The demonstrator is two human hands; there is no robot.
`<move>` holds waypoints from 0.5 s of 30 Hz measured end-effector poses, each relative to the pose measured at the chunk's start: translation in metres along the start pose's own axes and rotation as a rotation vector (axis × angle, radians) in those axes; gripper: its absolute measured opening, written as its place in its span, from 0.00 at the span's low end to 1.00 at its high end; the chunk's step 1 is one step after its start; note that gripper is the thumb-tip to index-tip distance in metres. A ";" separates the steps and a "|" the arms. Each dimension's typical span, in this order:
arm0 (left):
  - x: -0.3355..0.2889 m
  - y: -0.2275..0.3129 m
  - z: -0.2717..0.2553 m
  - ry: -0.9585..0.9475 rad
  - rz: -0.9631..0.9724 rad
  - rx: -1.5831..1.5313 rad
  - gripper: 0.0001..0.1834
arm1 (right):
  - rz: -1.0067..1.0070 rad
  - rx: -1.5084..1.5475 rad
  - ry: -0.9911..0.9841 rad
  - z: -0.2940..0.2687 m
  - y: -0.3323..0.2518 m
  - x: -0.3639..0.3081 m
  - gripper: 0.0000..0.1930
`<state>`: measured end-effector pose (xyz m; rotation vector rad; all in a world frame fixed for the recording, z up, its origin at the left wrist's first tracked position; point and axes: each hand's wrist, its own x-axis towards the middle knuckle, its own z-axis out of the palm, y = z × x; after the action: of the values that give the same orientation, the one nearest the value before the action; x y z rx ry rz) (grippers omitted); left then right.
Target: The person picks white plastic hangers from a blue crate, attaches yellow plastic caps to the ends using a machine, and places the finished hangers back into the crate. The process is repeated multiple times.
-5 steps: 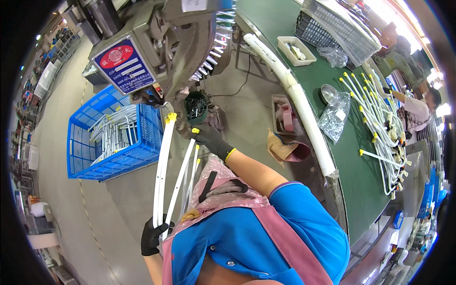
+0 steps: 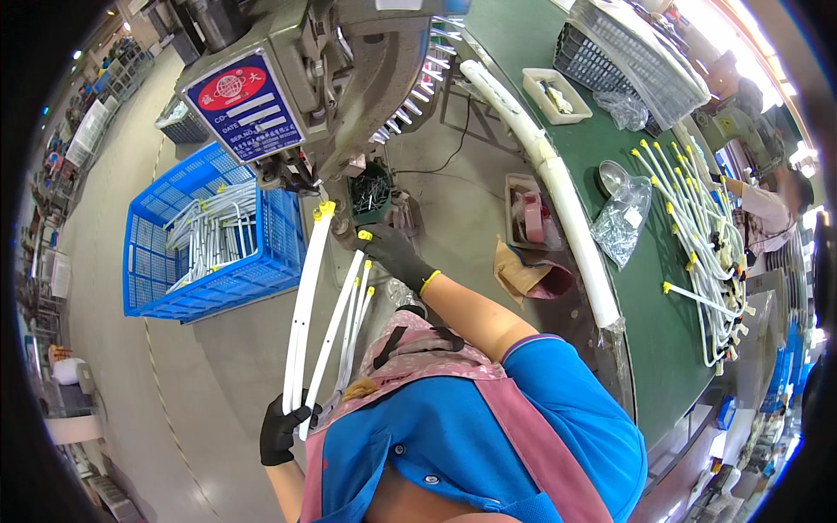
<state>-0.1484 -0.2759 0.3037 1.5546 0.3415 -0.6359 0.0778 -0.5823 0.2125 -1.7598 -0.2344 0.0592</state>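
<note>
My left hand [image 2: 281, 431], in a black glove, is wrapped round the lower ends of the white tubes. The bent white tube pair [image 2: 307, 305] rises from it, and its yellow-capped end [image 2: 324, 211] sits right below the working head of a grey machine [image 2: 292, 105]. In a black glove too, my right hand [image 2: 394, 260] grips another white tube [image 2: 336, 336] near its yellow end. More thin white tubes with yellow ends [image 2: 356, 327] hang just beside that one, in front of the apron.
A blue crate [image 2: 209, 292] of white tubes stands on the floor at left. Below the machine is a dark bin of small metal parts [image 2: 370, 192]. The green table [image 2: 645, 349] at right bears a pile of yellow-tipped tubes [image 2: 697, 235], a parts bag [image 2: 621, 227] and a grey basket [image 2: 593, 65].
The whole view has shifted slightly, with the machine appearing a little further right. Both hands keep their grips, and the tubes hold nearly the same pose under the machine head.
</note>
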 end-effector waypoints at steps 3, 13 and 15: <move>0.000 -0.002 0.003 0.046 0.013 0.005 0.19 | 0.007 -0.129 0.023 0.003 -0.001 0.001 0.19; -0.027 0.007 0.027 0.156 0.095 -0.121 0.22 | 0.054 0.131 -0.068 0.000 -0.047 0.021 0.12; -0.033 0.007 0.031 0.123 0.130 -0.179 0.22 | 0.059 0.123 -0.039 0.003 -0.064 0.024 0.14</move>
<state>-0.1768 -0.3018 0.3293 1.4340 0.3760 -0.3987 0.0930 -0.5634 0.2765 -1.6436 -0.2026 0.1477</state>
